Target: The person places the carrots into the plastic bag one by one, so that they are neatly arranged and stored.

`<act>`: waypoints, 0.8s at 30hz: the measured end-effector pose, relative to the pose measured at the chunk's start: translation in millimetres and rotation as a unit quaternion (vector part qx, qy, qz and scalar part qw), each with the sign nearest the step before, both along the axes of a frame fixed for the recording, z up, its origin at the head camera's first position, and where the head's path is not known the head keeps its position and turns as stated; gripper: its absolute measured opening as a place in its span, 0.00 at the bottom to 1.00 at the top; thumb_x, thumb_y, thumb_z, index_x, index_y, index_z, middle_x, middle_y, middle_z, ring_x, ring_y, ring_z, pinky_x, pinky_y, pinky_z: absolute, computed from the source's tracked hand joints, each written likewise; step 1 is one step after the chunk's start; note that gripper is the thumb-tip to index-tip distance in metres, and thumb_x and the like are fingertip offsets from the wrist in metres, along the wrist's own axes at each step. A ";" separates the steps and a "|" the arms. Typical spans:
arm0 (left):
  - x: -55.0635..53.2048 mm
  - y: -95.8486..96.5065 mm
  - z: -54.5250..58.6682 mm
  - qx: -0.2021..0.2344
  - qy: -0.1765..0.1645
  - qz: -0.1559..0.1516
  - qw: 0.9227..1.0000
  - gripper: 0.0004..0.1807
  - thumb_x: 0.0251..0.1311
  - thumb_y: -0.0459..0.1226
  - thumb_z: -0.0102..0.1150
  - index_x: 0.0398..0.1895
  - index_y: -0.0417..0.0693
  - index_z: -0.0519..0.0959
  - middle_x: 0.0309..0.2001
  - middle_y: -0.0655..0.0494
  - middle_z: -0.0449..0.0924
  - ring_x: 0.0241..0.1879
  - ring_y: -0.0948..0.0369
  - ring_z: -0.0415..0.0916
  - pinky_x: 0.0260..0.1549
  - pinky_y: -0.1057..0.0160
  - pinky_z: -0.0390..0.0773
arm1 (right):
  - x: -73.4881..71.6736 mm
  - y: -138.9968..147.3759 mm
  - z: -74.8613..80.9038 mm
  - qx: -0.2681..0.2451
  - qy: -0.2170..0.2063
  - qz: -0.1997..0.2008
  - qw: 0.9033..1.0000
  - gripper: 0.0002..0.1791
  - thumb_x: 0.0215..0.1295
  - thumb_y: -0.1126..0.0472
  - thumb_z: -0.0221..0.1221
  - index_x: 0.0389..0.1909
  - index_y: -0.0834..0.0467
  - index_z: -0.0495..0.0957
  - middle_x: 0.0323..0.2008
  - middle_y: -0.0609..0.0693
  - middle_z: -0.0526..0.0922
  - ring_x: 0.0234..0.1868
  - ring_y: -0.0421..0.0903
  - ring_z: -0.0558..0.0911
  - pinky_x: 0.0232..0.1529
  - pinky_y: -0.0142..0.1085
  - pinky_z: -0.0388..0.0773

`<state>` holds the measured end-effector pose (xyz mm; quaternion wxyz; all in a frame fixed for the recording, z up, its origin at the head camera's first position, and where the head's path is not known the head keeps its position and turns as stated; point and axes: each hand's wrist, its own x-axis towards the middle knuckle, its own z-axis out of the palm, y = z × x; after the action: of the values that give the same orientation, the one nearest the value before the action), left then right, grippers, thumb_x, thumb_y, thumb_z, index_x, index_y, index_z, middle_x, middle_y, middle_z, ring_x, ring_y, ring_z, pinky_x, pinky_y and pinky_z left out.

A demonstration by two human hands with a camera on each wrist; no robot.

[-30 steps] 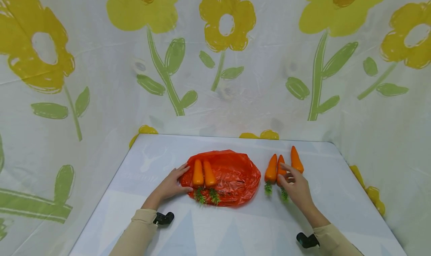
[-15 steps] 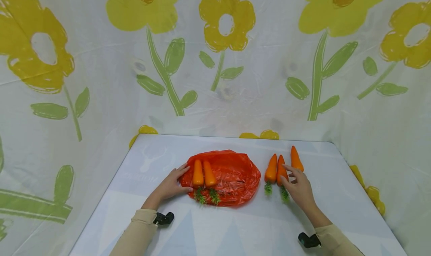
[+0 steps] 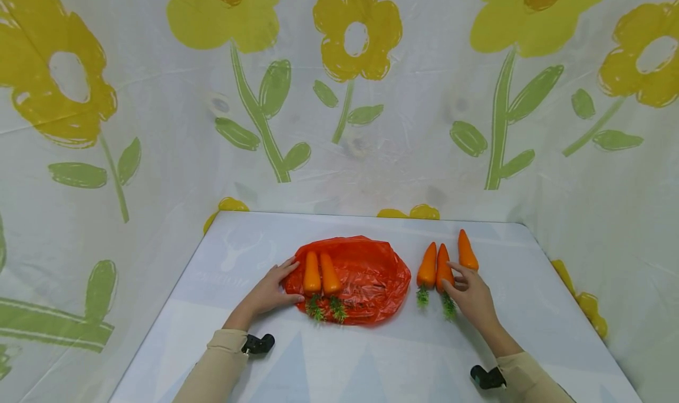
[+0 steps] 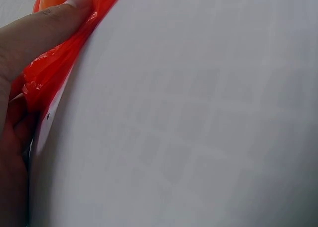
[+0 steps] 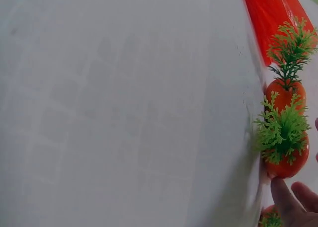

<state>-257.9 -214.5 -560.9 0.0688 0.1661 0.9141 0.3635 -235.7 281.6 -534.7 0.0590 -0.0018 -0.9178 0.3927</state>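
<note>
Soft light glints on the red plastic point(image 3: 371, 273); wrist views seem blurred.

Red bag point(image 3: 371, 261): thin plastic, glossy, crinkled. Carrots point(image 3: 427, 268): smooth, shine softly. Tabletop point(image 3: 339, 362): smooth, matt. Sleeves point(image 3: 211, 370): matt cloth. Backdrop point(image 3: 403, 155): creased sheeting, possibly plastic.

Head view, clock dial centred on the view. A white sheet point(image 3: 414, 161), printed with flowers, rises behind and to both sides of a pale table point(image 3: 536, 326) at 6 o'clock. Yellow blooms: at 10 o'clock, a white-centred flower point(image 3: 92, 91); at 11, an orange-centred flower point(image 3: 225, 23), cropped above; at 12, a smaller white-centred flower point(image 3: 331, 23). Tabletop print: a faint antler motif point(image 3: 241, 251) at 8 o'clock; a pale blue triangle point(image 3: 366, 373) at 6.
</note>
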 end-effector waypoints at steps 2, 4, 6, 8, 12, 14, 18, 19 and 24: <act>0.0 -0.1 0.0 0.000 -0.003 0.001 1.000 0.52 0.53 0.54 0.75 0.78 0.45 0.62 0.81 0.48 0.51 0.76 0.30 0.43 0.71 0.31 0.52 | -0.6 -0.2 -0.2 -0.002 -0.020 0.000 1.000 0.31 0.72 0.52 0.63 0.71 0.61 0.69 0.69 0.68 0.68 0.59 0.66 0.79 0.56 0.56 0.80; -0.2 0.0 -0.5 0.001 -0.004 0.001 1.000 0.52 0.54 0.55 0.75 0.78 0.45 0.62 0.81 0.49 0.51 0.76 0.30 0.43 0.71 0.31 0.51 | -1.0 -0.7 -0.5 -0.002 -0.035 0.001 0.999 0.33 0.72 0.51 0.62 0.72 0.61 0.68 0.70 0.68 0.66 0.60 0.66 0.78 0.58 0.56 0.79; -0.3 -0.1 -0.8 0.001 -0.005 0.000 1.000 0.52 0.54 0.55 0.75 0.78 0.45 0.62 0.81 0.49 0.51 0.76 0.31 0.43 0.71 0.32 0.51 | -1.3 -1.1 -0.8 -0.001 -0.045 0.003 0.999 0.33 0.72 0.50 0.62 0.73 0.60 0.68 0.71 0.68 0.65 0.62 0.66 0.77 0.59 0.56 0.78; -0.7 -0.1 -1.2 0.003 -0.004 0.000 1.000 0.52 0.54 0.55 0.75 0.78 0.45 0.62 0.81 0.49 0.51 0.76 0.31 0.43 0.71 0.32 0.51 | -1.6 -1.4 -1.0 0.001 -0.050 0.006 0.999 0.34 0.72 0.50 0.62 0.73 0.60 0.67 0.72 0.68 0.64 0.62 0.66 0.76 0.60 0.56 0.77; -1.3 0.2 -1.3 0.001 -0.004 0.001 1.000 0.52 0.54 0.55 0.75 0.78 0.46 0.62 0.81 0.50 0.51 0.77 0.32 0.44 0.71 0.32 0.51 | -2.6 -1.5 -1.0 0.004 -0.055 0.009 0.998 0.34 0.72 0.49 0.63 0.73 0.60 0.68 0.72 0.68 0.64 0.64 0.66 0.75 0.61 0.57 0.76; -1.5 0.4 -1.2 0.000 -0.001 -0.001 1.000 0.52 0.54 0.55 0.74 0.78 0.46 0.62 0.81 0.49 0.52 0.76 0.32 0.44 0.72 0.33 0.51 | -3.4 -1.4 -1.1 0.005 -0.057 0.010 0.998 0.34 0.71 0.49 0.63 0.73 0.60 0.68 0.72 0.68 0.64 0.64 0.66 0.75 0.61 0.57 0.76; -1.4 -0.2 -0.5 0.001 0.006 -0.005 1.000 0.52 0.53 0.54 0.75 0.78 0.44 0.62 0.80 0.47 0.52 0.77 0.32 0.44 0.73 0.34 0.50 | -5.6 -1.0 -2.2 0.011 -0.059 0.013 0.998 0.34 0.70 0.50 0.64 0.72 0.60 0.69 0.71 0.68 0.65 0.63 0.66 0.75 0.61 0.57 0.76; -1.3 -0.3 -0.3 0.002 0.007 -0.006 1.000 0.53 0.53 0.54 0.75 0.78 0.44 0.62 0.80 0.47 0.52 0.76 0.32 0.44 0.73 0.34 0.50 | -6.1 -0.9 -2.5 0.013 -0.059 0.014 0.998 0.34 0.70 0.50 0.65 0.71 0.60 0.70 0.71 0.68 0.65 0.63 0.66 0.75 0.61 0.57 0.76; -0.2 0.3 0.6 0.001 0.007 -0.007 1.000 0.53 0.53 0.54 0.75 0.78 0.43 0.62 0.80 0.47 0.52 0.76 0.31 0.44 0.72 0.33 0.50 | -7.9 -1.1 -3.8 0.024 -0.056 0.019 0.998 0.33 0.68 0.51 0.66 0.69 0.61 0.72 0.69 0.68 0.67 0.61 0.66 0.75 0.60 0.57 0.77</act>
<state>-258.0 -214.2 -560.3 0.0642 0.1748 0.9130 0.3631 -243.6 280.5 -538.6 -0.0003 -0.0051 -0.9287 0.3709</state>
